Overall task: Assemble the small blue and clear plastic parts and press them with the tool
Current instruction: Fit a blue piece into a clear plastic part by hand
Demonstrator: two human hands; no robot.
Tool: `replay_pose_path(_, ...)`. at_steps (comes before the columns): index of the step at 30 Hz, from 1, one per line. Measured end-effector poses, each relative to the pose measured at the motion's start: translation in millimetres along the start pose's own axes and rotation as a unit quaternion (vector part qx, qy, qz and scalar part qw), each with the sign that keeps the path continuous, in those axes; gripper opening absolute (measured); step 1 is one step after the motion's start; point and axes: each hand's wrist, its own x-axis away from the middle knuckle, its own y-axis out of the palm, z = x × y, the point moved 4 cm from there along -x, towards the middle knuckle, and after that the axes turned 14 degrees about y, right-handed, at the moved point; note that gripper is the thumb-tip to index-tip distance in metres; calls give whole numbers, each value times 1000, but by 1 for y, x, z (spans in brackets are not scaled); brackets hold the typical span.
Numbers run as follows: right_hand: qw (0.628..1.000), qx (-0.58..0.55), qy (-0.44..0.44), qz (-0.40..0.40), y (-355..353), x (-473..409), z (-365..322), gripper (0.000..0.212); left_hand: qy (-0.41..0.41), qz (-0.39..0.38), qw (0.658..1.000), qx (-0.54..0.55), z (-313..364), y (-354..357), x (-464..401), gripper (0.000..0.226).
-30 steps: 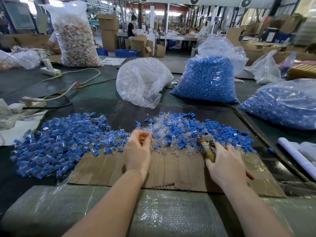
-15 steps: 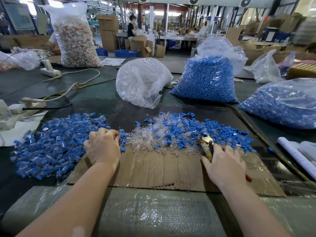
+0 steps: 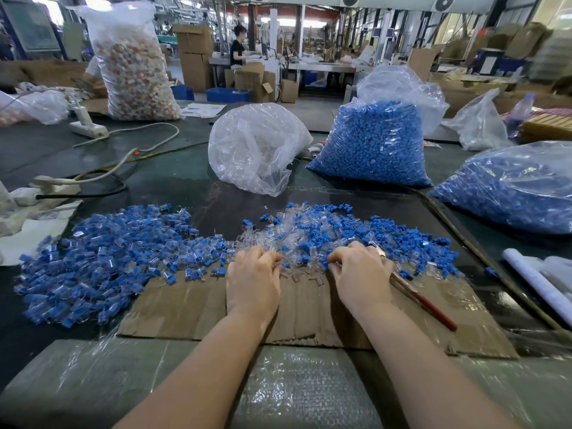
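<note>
The desk (image 3: 173, 178) carries a sheet of cardboard (image 3: 192, 308) at its near edge. Beyond the cardboard, on the left, lies a broad heap of joined pieces (image 3: 102, 255), blue inside clear. Just right of it is the loose pile (image 3: 334, 236) of clear shells and blue plugs, unjoined, and both hands sit at its near edge. Farther back stand a bag of clear parts (image 3: 257, 147) and a bag of blue parts (image 3: 371, 144).

The left hand (image 3: 252, 277) rests knuckles up with its fingers curled down into the clear shells at the pile's left end. It probably pinches one, though the fingertips are hidden and I cannot tell. The right hand (image 3: 362, 274) is just beside it, fingers curled, its grip pinching at a clear shell near the fingertips. The same hand keeps the tool (image 3: 414, 297) tucked under the palm. The tool's long axis runs from the metal head by the knuckles, back and to the right, to the red handle tip lying on the cardboard.

The coming move turns on this: loose parts lie directly ahead of both hands, clear ones nearer the left, blue ones thicker ahead and right of the right hand. So the right hand seems the one to fetch a plug and bring it leftward to the shell.
</note>
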Motion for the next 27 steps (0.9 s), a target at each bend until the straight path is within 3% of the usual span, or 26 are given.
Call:
replay_pose_path(6, 999, 37, 17, 22, 5, -2, -7, 11, 5, 8, 999, 45, 0, -1, 2, 25)
replay_pose_path(14, 995, 84, -23, 40, 9, -1, -12, 8, 11, 8, 996, 83, 4, -1, 4, 27)
replay_pose_path(27, 991, 99, -65, 65, 9, 11, -9, 11, 34, -23, 994, 100, 7, -1, 4, 3)
